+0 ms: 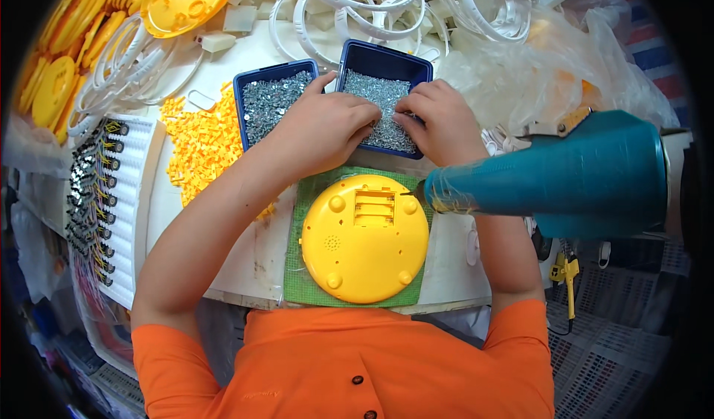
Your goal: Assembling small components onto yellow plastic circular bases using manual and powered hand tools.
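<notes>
My left hand (327,125) reaches over the gap between two blue bins, its fingers curled; whether they hold anything is hidden. Over the right blue bin (424,69), which is filled with small silvery screws (379,92), the fingers of my right hand (439,118) are pinched close to the pieces. The left blue bin (239,101) holds darker small metal parts (271,103). Below my hands, a round yellow plastic housing (364,259) with an open battery compartment lies on a green mat (297,289). A teal power screwdriver (550,170) points in from the right, its tip over the housing's upper right.
A pile of small yellow parts (197,151) lies left of the bins. Farther left stands a white ribbed tray (130,203) with wired black components. White rings (364,2), yellow discs (52,92) and clear plastic bags (535,62) crowd the back. A yellow-handled tool (570,274) hangs at right.
</notes>
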The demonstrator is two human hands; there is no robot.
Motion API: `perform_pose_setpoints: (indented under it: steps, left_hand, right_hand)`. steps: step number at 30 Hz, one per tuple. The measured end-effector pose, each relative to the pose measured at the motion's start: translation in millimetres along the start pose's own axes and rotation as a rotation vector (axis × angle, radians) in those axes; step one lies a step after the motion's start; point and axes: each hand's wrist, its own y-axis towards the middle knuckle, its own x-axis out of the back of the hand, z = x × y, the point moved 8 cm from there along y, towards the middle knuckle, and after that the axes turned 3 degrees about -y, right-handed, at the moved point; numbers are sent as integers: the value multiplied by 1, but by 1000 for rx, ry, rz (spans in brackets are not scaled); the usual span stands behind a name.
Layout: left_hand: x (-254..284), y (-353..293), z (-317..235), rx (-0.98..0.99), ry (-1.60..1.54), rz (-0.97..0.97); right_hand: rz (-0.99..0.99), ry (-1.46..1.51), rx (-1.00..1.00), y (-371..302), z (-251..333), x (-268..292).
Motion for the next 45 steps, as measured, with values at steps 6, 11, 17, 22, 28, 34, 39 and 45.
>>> perform_pose_setpoints:
  steps: [6, 11, 17, 22, 28, 34, 39, 45]
  left_hand:
    - [2, 5, 9, 59, -78, -48]
    - [12, 4, 9, 55, -74, -164]
    - [19, -4, 1, -7, -4, -261]
    - [27, -23, -8, 92, -190, -212]
    - [38, -56, -23, 124, -157, -114]
    - [25, -69, -28, 97, -114, -19]
    - [23, -65, -32, 79, -66, -40]
    - [23, -68, -34, 53, -60, 15]
  right_hand:
    - [-191, 193, -204, -48, -15, 11]
    - [-76, 266, -441, -88, 17, 16]
    - [43, 387, -359, -93, 33, -8]
    - [128, 395, -434, -102, 27, -17]
    - [176, 408, -419, -115, 24, -19]
    - [202, 323, -387, -121, 31, -13]
    - [90, 303, -292, -108, 21, -9]
    - [-73, 143, -100, -41, 23, 6]
